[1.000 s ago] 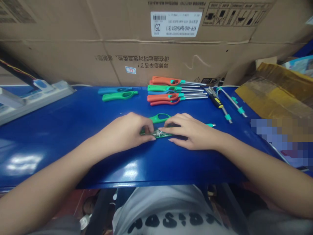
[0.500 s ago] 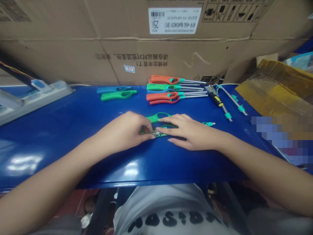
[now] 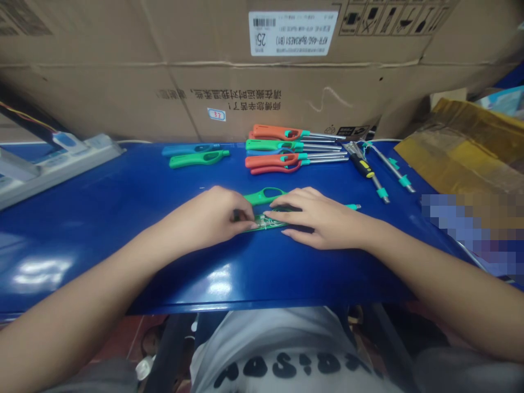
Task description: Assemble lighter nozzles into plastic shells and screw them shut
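I'm seeing the left hand curled down, its fingertips pinching the near end of a green lighter shell. The shell is lying flat on the blue workbench between both hands, with thin bright wire showing on it. The right hand is lying open across the other end, fingers flat, and I judge it's pinning the shell so it can't slide. Just beyond them, a green looped handle is lying close against the hands, and a steel nozzle is resting near the right hand. Farther back, orange and green lighters are lying side by side, tips pointing right, probably grouped to stay within reach, near a yellow-and-black screwdriver. Behind them, a cardboard carton is showing an upside-down label reading "KFR-46G/BpR3AES1 (B1)" and "25".
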The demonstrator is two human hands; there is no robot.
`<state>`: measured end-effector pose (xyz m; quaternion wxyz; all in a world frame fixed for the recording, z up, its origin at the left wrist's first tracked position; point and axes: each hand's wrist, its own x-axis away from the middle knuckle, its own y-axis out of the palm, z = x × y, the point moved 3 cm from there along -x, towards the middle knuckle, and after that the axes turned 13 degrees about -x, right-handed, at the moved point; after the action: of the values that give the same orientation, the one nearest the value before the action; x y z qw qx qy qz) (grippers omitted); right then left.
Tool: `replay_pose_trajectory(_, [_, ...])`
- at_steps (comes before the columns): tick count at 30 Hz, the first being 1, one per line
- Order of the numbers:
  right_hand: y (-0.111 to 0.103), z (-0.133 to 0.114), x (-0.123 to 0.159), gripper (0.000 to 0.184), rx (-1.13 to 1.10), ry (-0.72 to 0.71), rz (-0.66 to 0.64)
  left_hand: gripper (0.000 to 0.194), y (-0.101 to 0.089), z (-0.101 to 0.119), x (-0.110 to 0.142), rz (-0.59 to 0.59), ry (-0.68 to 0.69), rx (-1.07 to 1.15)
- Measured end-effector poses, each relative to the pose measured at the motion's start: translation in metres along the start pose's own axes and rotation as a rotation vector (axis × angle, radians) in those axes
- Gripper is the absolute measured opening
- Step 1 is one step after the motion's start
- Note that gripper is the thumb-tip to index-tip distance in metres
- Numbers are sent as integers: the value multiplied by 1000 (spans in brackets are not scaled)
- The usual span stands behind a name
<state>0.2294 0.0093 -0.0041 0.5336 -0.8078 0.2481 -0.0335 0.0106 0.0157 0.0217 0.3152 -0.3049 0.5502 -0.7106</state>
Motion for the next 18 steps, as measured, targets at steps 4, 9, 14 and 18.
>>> replay_pose_trajectory(4, [0, 0, 0, 42, 23, -4, -10, 17, 3, -2, -1, -20, 3, 3])
replay_pose_trajectory(9, [1, -2, 0, 43, 20, -34, -30, 17, 1, 6, 0, 8, 43, -80])
replay_pose_trajectory(14, [3, -8, -1, 49, 6, -58, -55, 24, 1, 14, 5, 13, 91, -191])
replay_pose_trajectory(18, [6, -10, -1, 50, -4, -43, -76, 27, 0, 16, 9, -9, 120, -225])
